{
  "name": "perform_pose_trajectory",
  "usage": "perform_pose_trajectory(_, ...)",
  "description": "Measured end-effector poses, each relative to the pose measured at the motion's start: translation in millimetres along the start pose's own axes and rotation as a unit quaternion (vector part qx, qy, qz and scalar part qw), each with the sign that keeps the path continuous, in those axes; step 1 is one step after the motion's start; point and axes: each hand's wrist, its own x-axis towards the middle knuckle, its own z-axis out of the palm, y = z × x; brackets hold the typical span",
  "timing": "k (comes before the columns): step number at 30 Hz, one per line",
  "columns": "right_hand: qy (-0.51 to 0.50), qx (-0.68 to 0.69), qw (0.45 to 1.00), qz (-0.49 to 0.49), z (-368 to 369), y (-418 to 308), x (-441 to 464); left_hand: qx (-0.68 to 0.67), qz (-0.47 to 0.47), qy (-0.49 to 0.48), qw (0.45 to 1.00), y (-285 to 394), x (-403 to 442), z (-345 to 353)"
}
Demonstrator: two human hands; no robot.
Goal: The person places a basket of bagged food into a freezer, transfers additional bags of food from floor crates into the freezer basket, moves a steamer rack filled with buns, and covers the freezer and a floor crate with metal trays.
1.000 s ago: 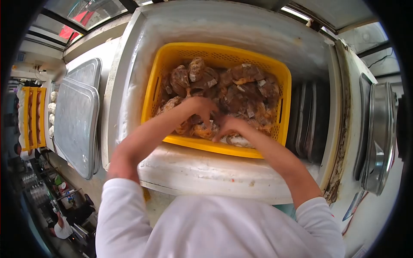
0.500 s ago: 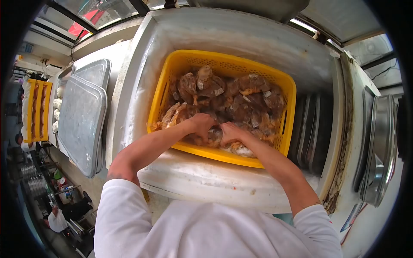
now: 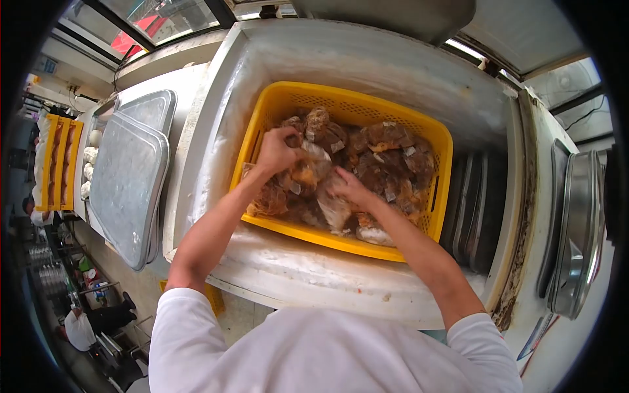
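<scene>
Head view, and the right hand (image 3: 350, 190) has its fingers bent closed on a bagged pack (image 3: 306, 173), pinching the pale plastic at the pack's right side! Across at the upper left, the left hand (image 3: 278, 152) is half-curled, thumb and fingers apart, right up at the plastic; blur hides whether it has a hold. So the pack sits squarely between the hands, over other brown bags (image 3: 390, 134) in the yellow crate (image 3: 442, 141). Around that, a frosted white chest (image 3: 314, 268); dark trays (image 3: 468, 203) stand right of the crate, flat grey sheets (image 3: 128, 170) well off left.
</scene>
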Motion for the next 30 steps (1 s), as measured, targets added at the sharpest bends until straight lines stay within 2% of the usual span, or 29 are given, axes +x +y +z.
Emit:
perform_pose_trajectory(1, 0.0, -0.002, 1.0, -0.002, 9, -14, 8, 0.0, 0.002, 0.002, 1.0, 9, 5, -7)
perform_pose_trajectory(3, 0.086, -0.052, 0.989, -0.106, 31, -38, 31, 0.033, 0.004, 0.126, 0.991, 24, 13, -25)
perform_pose_trajectory(4, 0.085, -0.052, 0.989, -0.107, 42, -42, 47, 0.034, 0.004, 0.127, 0.991, 27, 20, -29)
perform_pose_trajectory(6, 0.278, -0.116, 0.914, -0.271, 66, -48, 81, 0.205, 0.132, 0.223, 0.944, 29, 34, -34)
perform_pose_trajectory(7, 0.278, -0.114, 0.915, -0.268, 76, -51, 102, 0.206, 0.13, 0.22, 0.945, 19, 42, -32)
perform_pose_trajectory(9, 0.469, -0.215, 0.786, -0.341, 86, -59, 141, 0.328, 0.205, 0.212, 0.898, -15, 58, -12)
perform_pose_trajectory(10, 0.471, -0.216, 0.785, -0.339, 91, -59, 149, 0.326, 0.205, 0.21, 0.899, -35, 63, -3)
perform_pose_trajectory(12, 0.443, -0.318, 0.77, -0.332, 97, -57, 157, 0.421, 0.301, 0.205, 0.831, -78, 65, 7)
perform_pose_trajectory(13, 0.404, -0.316, 0.776, -0.367, 87, -54, 158, 0.468, 0.285, 0.168, 0.82, -89, 70, 8)
perform_pose_trajectory(14, 0.408, -0.317, 0.778, -0.359, 75, -58, 158, 0.463, 0.285, 0.161, 0.823, -92, 76, 5)
perform_pose_trajectory(16, 0.229, -0.338, 0.845, -0.346, 47, -65, 152, 0.431, 0.175, 0.055, 0.883, -90, 78, 2)
perform_pose_trajectory(17, 0.092, -0.313, 0.911, -0.252, 27, -82, 129, 0.429, 0.179, 0.046, 0.884, -77, 74, -5)
perform_pose_trajectory(19, 0.086, -0.343, 0.905, -0.237, 9, -111, 63, 0.269, 0.109, 0.078, 0.954, -26, 71, -25)
perform_pose_trajectory(20, 0.071, -0.375, 0.897, -0.224, -2, -115, 35, 0.265, 0.113, 0.073, 0.955, 5, 62, -28)
perform_pose_trajectory(22, 0.041, -0.371, 0.923, -0.096, -41, -97, 7, 0.245, 0.158, 0.085, 0.953, 60, 25, -20)
perform_pose_trajectory(23, 0.037, -0.44, 0.896, -0.046, -53, -83, -9, 0.208, 0.152, 0.015, 0.966, 70, 12, -1)
perform_pose_trajectory(25, 0.036, -0.549, 0.835, 0.017, -56, -48, -30, 0.223, 0.156, -0.188, 0.944, 71, -3, 42)
perform_pose_trajectory(27, 0.032, -0.62, 0.781, 0.073, -56, -10, -30, 0.385, 0.136, -0.343, 0.846, 46, -3, 94)
perform_pose_trajectory(28, 0.022, -0.644, 0.755, 0.117, -52, 8, -23, 0.385, 0.137, -0.342, 0.846, 24, -8, 116)
perform_pose_trajectory(29, 0.023, -0.644, 0.756, 0.117, -44, 18, -20, 0.438, 0.21, -0.318, 0.814, 0, -16, 138)
perform_pose_trajectory(30, -0.045, -0.67, 0.73, 0.124, -35, 26, -17, 0.462, 0.246, -0.308, 0.794, -11, -25, 148)
